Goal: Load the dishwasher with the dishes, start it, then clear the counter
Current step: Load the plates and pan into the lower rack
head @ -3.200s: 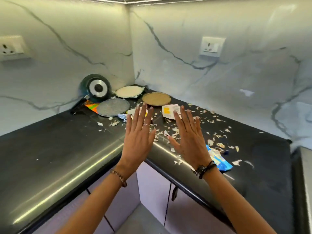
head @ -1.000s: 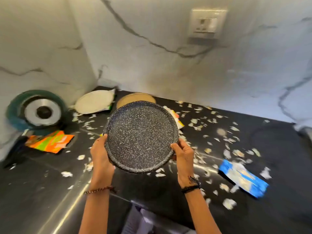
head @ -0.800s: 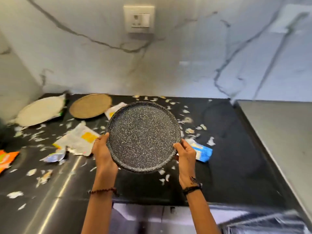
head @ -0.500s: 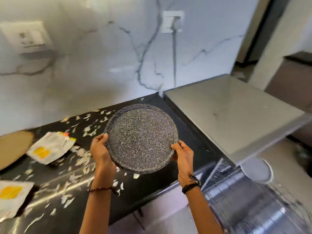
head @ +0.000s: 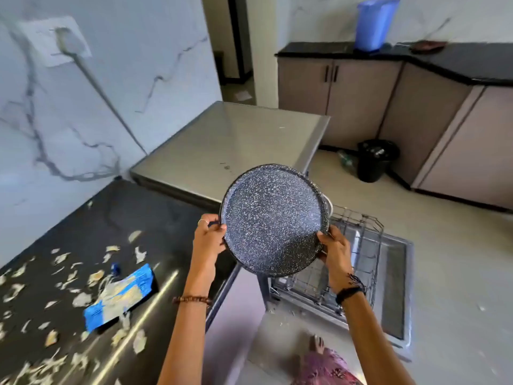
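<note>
At nine o'clock the black counter [head: 69, 240], which filled the view half a second ago, has slid aside; its paper scraps and the blue wrapper [head: 120, 297] at eight o'clock lie untouched (clearing comes later, I judge). The left hand [head: 206, 240] curls its fingers round the left rim of the speckled plate [head: 273, 218], held at centre, clear of the counter and tilted toward the person. The right hand [head: 333, 245] pinches the opposite rim. Newly in view at four o'clock, the pulled-out wire rack [head: 361, 245] sits over the open dishwasher door [head: 394, 287], so loading looks imminent.
</note>
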